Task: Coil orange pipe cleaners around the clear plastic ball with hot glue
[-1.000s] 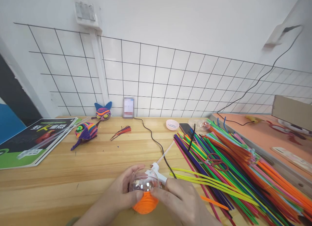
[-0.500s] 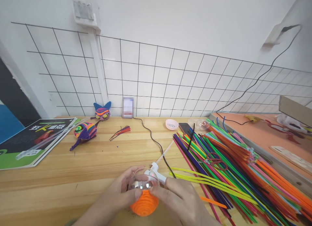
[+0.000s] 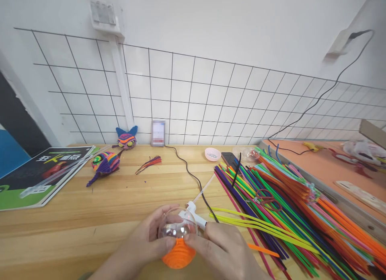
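Observation:
A clear plastic ball (image 3: 178,227), its near lower part covered in coiled orange pipe cleaner (image 3: 179,256), is held low over the table at the bottom centre. My left hand (image 3: 152,237) wraps the ball's left side, its thumb pressing where clear plastic meets orange. My right hand (image 3: 221,246) grips from the right, with its thumb on the orange edge and its other fingers curled. Just beyond the ball lies a white glue gun (image 3: 194,215) with a clear glue stick (image 3: 204,188) in its back end. The ball and my hand partly hide the gun.
Loose pipe cleaners (image 3: 271,207) spread across the right, with red-handled scissors (image 3: 268,199) on top. Behind them are a pink bowl (image 3: 212,154) and a dark phone (image 3: 230,159). Two colourful craft figures (image 3: 106,163) and a magazine (image 3: 45,175) sit left. A black cable (image 3: 188,171) crosses the table.
The ball has tilted slightly in my hands, and the orange coil's edge sits a little lower. My thumbs have shifted only slightly. At the far right, the cardboard piece has moved right.

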